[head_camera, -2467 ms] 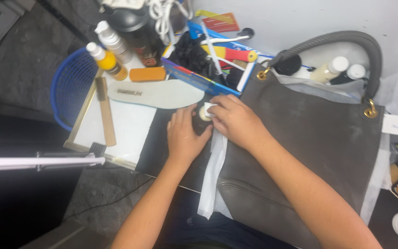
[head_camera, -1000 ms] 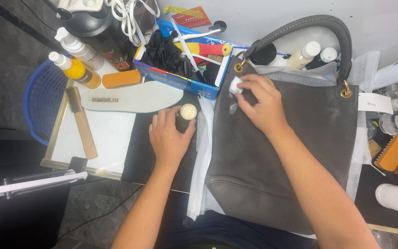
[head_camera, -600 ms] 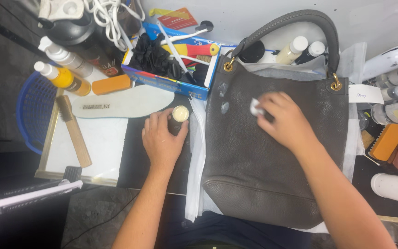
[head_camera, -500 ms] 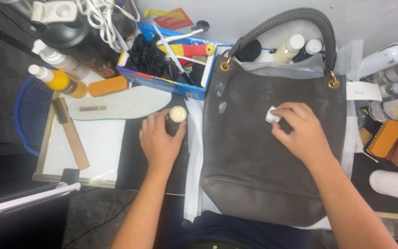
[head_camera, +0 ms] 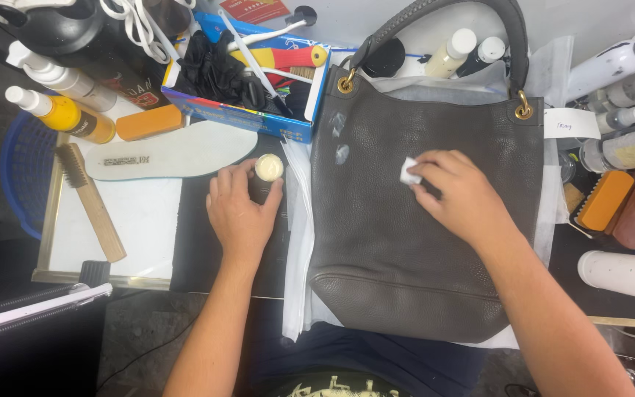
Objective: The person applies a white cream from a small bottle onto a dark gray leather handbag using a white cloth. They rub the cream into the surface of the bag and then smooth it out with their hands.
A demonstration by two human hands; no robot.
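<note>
With the small white pad [head_camera: 409, 171] pinched in the right hand [head_camera: 458, 197] fingertips & the small jar [head_camera: 267, 170] gripped by the left hand [head_camera: 240, 213], cream is prob. best worked into the grey leather bag [head_camera: 420, 242] w/ light, even circles.

Jar [head_camera: 268, 167] left of bag [head_camera: 420, 242], insole [head_camera: 170, 152] further left, box [head_camera: 248, 70] behind.

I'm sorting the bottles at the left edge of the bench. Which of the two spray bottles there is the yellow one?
The yellow bottle is the lower one, lying beside the orange block; the other spray bottle above it is pale grey.
</note>
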